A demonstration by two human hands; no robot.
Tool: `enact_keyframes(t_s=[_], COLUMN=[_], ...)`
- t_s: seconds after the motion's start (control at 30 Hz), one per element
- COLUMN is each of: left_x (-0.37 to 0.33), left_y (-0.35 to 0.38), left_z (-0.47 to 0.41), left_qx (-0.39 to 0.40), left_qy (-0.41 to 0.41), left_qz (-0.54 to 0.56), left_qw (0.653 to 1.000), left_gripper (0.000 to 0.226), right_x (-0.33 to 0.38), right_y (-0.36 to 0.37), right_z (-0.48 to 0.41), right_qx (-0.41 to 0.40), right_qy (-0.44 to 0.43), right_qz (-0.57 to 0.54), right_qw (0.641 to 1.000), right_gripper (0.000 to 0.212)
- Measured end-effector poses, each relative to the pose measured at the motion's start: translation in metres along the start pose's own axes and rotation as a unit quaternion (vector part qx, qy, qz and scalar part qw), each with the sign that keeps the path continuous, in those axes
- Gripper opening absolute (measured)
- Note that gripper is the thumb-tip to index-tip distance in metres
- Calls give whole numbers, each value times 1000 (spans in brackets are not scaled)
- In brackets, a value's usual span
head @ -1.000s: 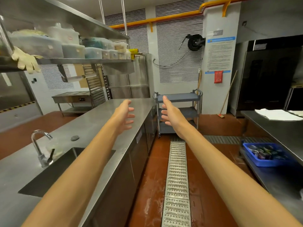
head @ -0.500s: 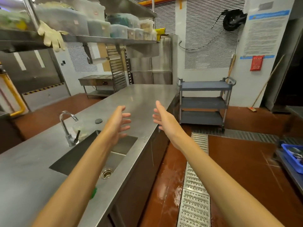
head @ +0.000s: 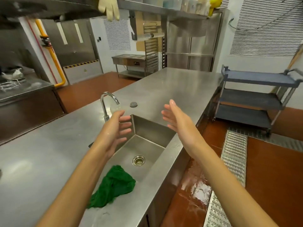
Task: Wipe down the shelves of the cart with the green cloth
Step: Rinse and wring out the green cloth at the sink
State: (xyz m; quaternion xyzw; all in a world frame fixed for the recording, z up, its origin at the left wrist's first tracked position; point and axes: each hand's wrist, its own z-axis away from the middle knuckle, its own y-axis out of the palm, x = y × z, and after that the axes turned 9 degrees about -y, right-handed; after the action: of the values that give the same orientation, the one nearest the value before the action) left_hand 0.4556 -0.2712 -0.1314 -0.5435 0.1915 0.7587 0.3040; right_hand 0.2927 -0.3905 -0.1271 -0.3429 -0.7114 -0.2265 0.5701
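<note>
A crumpled green cloth (head: 113, 185) lies over the near edge of the steel sink (head: 147, 130), partly hidden by my left forearm. My left hand (head: 117, 128) hovers above the sink with loose, spread fingers and holds nothing. My right hand (head: 176, 118) is raised beside it, palm inward, fingers straight, also empty. The grey three-shelf cart (head: 255, 97) stands on the floor at the far right, beyond the end of the counter, well away from both hands.
A long steel counter (head: 172, 89) holds the sink, a curved tap (head: 106, 102) and a round plug (head: 134, 104). A metal floor drain grate (head: 232, 161) runs along the wet red floor on the right. Shelves with a hanging glove (head: 109, 7) are overhead.
My view has swung left and down toward the sink. The green cloth has come into view. Both hands stay raised and empty, now above the sink.
</note>
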Motion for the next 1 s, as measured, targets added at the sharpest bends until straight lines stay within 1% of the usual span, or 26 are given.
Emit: enact_keyframes(t_s=[0.17,0.23,0.33,0.37,0.5,0.63,0.7,1.0], left_x=[7,10,16,19,34,52,64,113], left_y=[-45,-59,-79,-85,-103,-108,-105,-92], left_z=[-26,-37,-52,-56,-72,-86,-93,-128], left_qx=[-10,-16,-29,-32,-55,-75,-82,-157], left_qy=[-16,-21,-42,-50,-61,-58,-63,-134], left_qz=[8,13,37,45,57,60,65,79], left_qw=[1000,1000,998,997,995,994,993,975], left_gripper=[42,42,41,41,39,37,37,36], right_x=[-20,-30,-45,-50,-73,-101,-117,-183], right_y=[46,62,84,90,109,116,118,134], right_z=[-28,-40,-53,-56,-70,-85,-92,-117], right_qx=[30,37,51,58,82,101,113,198], right_qy=[13,18,30,33,36,51,57,97], right_qz=[-7,-5,6,7,3,-6,-12,0], right_qw=[999,999,998,998,996,994,992,975], right_gripper=[47,58,83,85,82,69,67,53])
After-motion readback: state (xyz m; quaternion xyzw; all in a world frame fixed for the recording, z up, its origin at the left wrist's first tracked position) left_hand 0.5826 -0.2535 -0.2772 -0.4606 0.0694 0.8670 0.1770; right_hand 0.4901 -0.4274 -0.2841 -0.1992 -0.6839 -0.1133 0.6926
